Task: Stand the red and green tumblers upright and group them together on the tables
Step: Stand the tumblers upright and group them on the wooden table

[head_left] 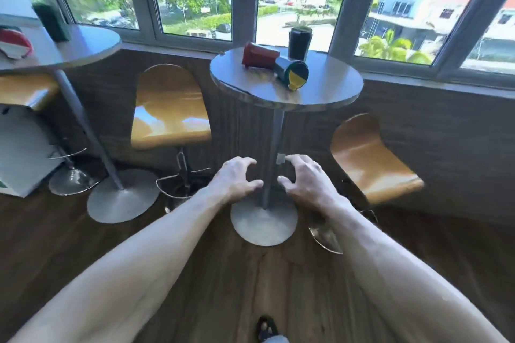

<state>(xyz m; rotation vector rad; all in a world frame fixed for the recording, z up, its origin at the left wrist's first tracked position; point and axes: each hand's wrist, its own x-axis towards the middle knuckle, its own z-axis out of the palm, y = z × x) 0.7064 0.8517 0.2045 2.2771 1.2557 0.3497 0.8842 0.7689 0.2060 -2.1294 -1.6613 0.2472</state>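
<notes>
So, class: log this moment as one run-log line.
left hand: open, empty | right hand: open, empty | red tumbler: lying | green tumbler: lying | round table: ahead

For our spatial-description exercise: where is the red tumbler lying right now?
In the head view, the red tumbler lies on its side at the back left of the round table, beside the tipped green tumbler.

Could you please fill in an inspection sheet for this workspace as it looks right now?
Surface: near round table and left round table, both on pedestals.
Job's things: red tumbler and green tumbler lie on their sides, touching; dark tumbler stands upright behind them; another dark green tumbler upright on left table.
Clutter: red-and-white item at the left table's edge, blurred.
Hands: left hand and right hand open, empty, short of the table.
Cables: nothing seen.
Surroundings: orange stools, windows, wood floor.
</notes>
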